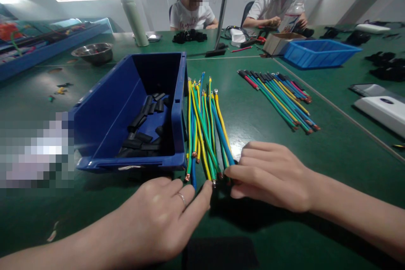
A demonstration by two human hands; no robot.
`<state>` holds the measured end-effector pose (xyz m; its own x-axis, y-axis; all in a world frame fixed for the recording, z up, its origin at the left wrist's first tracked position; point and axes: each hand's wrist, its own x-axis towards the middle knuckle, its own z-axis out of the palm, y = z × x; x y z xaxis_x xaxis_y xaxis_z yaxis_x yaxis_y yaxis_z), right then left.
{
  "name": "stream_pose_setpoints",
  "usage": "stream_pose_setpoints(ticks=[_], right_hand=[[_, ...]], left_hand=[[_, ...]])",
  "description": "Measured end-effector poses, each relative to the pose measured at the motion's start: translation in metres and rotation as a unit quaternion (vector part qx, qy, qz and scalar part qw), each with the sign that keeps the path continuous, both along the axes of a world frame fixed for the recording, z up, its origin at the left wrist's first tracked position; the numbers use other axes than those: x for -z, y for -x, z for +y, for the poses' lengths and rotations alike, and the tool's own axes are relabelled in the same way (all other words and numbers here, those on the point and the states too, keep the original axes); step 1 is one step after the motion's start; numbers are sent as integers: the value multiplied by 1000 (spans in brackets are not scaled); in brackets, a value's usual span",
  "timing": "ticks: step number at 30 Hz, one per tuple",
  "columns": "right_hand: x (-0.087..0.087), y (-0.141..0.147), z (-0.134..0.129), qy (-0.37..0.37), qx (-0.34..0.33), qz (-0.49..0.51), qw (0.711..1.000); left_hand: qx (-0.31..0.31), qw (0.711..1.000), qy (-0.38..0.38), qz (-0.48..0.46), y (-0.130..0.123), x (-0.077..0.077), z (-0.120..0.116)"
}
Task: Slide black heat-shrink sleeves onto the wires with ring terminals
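Observation:
A loose bundle of cut wires [205,126], blue, green and yellow, lies beside the dark blue bin. Several have bare copper ends facing me, and metal terminals show at some far ends. My left hand [171,211], wearing a ring, reaches to the near wire ends. Its index finger is stretched out with the tip touching one end; the thumb is hidden. My right hand [268,175] has its fingers closed around a blue wire [223,130] at the bundle's right side, near a yellow-green one. Black tube pieces [148,109] lie in the blue bin [110,162].
Right of the bundle, a row of wires with black sleeves [278,97] lies on the green table [240,114]. Farther back are a light blue tray [319,57], a cardboard box [281,42], a metal bowl [95,52] and a pale bottle [134,21]. Two people sit opposite.

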<state>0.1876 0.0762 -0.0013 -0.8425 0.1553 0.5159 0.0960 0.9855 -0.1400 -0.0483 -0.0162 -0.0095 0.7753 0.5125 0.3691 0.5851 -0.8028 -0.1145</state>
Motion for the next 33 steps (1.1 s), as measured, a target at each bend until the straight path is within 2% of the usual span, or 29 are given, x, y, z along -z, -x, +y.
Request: stream_pose_setpoints(ticks=[4, 7, 9, 11, 13, 15, 17, 24, 26, 27, 31, 33], right_hand=[[-4, -8, -3, 124, 50, 79, 988], [-10, -8, -5, 264, 87, 148, 949], [-12, -5, -4, 388, 118, 176, 897], [-13, -2, 0, 517, 125, 179, 828], [-11, 0, 5, 627, 103, 164, 755], [-8, 0, 9, 705, 75, 150, 689], [-6, 0, 11, 747, 63, 142, 646], [-4, 0, 16, 809, 96, 197, 545], [-2, -1, 19, 821, 78, 194, 531], [0, -1, 20, 823, 64, 187, 533], [2, 0, 18, 799, 28, 169, 577], [-1, 1, 15, 782, 38, 180, 596]], left_hand=[[-6, 1000, 1, 2, 0, -1, 0], [-6, 1000, 3, 4, 0, -1, 1], [-4, 1000, 2, 4, 0, -1, 2], [-4, 1000, -1, 2, 0, -1, 3], [-5, 1000, 0, -1, -1, -1, 3], [-3, 1000, -1, -5, -1, 0, 3], [-4, 1000, 0, -7, -1, 0, 2], [-5, 1000, -3, -14, -3, -4, 3], [-8, 1000, -3, -14, -3, -3, 3], [-8, 1000, -2, -14, -3, -3, 3], [-6, 1000, 4, -8, -1, 0, 2], [-7, 1000, 5, 0, 0, 1, 1]])
